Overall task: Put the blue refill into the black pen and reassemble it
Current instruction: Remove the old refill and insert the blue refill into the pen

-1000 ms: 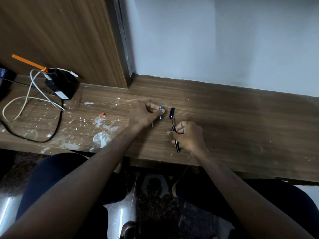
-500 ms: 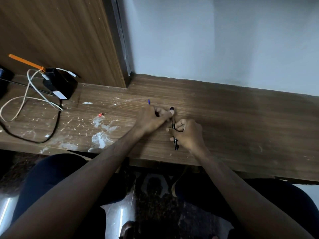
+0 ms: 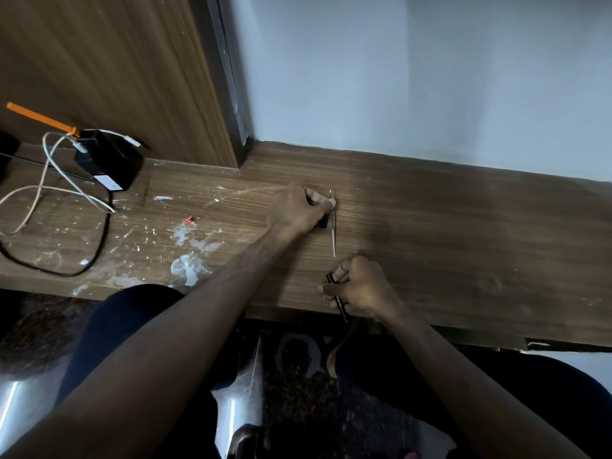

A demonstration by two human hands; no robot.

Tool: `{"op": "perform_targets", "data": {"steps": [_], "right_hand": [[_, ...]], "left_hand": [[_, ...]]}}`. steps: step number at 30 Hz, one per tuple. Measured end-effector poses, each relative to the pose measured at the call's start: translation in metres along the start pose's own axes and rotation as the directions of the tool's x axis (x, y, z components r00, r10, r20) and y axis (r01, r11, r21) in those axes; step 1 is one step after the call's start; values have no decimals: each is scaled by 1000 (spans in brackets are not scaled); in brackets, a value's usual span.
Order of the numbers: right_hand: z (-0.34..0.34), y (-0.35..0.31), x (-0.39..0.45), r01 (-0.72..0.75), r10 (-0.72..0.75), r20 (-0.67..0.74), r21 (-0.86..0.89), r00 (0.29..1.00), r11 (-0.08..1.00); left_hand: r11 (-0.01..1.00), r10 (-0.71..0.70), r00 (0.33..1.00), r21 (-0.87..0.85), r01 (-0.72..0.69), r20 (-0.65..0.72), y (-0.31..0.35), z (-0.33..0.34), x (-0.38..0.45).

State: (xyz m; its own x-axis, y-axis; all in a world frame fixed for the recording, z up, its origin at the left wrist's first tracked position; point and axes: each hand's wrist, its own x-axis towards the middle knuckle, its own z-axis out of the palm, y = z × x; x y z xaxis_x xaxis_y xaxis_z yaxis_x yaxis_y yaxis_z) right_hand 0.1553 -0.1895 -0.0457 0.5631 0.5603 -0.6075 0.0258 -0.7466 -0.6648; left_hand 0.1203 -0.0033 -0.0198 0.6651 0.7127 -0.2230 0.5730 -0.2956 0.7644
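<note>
One wooden desk (image 3: 447,246) spans the frame from left to right, its front edge running along the lower middle and its back edge meeting a pale wall (image 3: 414,77); a wood panel (image 3: 109,71) fills the upper left. Two forearms reach in from the bottom. The desk's right half is bare, giving open room, while the left is cluttered: one black adapter (image 3: 109,160) with a white cable (image 3: 49,180), a black cable (image 3: 82,256), an orange stick (image 3: 39,119), and pale smears (image 3: 188,256). The left hand (image 3: 298,210), at centre, pinches one thin pale refill (image 3: 333,233) between thumb and forefinger, and something dark, too small to identify, shows under its fingers. The right hand (image 3: 361,286), lower centre near the front edge, is clenched around one black pen barrel (image 3: 339,303), whose lower end pokes past the desk edge. Half a second ago the hands were touching at the pen; now they are apart, the refill drawn clear of the barrel.
</note>
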Motion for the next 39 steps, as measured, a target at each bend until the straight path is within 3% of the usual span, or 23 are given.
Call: {"op": "perform_targets", "data": {"steps": [6, 11, 16, 23, 30, 35, 37, 39], "right_hand": [[-3, -1, 1, 21, -21, 8, 9, 1000, 1000], [-11, -8, 4, 119, -120, -115, -16, 986, 993], [-18, -16, 5, 163, -157, -204, 8, 966, 987], [-28, -25, 5, 213, -232, -340, -91, 911, 973], [-6, -26, 5, 251, -278, -253, -133, 927, 959], [-2, -26, 5, 259, -272, -207, -88, 940, 962], [-1, -27, 6, 261, -271, -192, -79, 943, 962], [1, -28, 6, 261, -269, -180, -69, 946, 963]], "left_hand": [[992, -5, 1000, 127, 7, -16, 2, 9, 0], [964, 51, 995, 265, -26, -90, -10, -26, 5], [902, -33, 998, 429, 55, -57, -39, -48, 7], [902, -47, 998, 427, 59, -39, -44, -33, 1], [897, -49, 999, 440, 40, 9, -38, -28, -2], [958, -102, 995, 270, 100, -7, -37, -35, 3], [979, -202, 978, -22, 204, 56, -37, -38, 7], [878, -276, 949, -362, 314, 153, -32, -36, 8]]}}
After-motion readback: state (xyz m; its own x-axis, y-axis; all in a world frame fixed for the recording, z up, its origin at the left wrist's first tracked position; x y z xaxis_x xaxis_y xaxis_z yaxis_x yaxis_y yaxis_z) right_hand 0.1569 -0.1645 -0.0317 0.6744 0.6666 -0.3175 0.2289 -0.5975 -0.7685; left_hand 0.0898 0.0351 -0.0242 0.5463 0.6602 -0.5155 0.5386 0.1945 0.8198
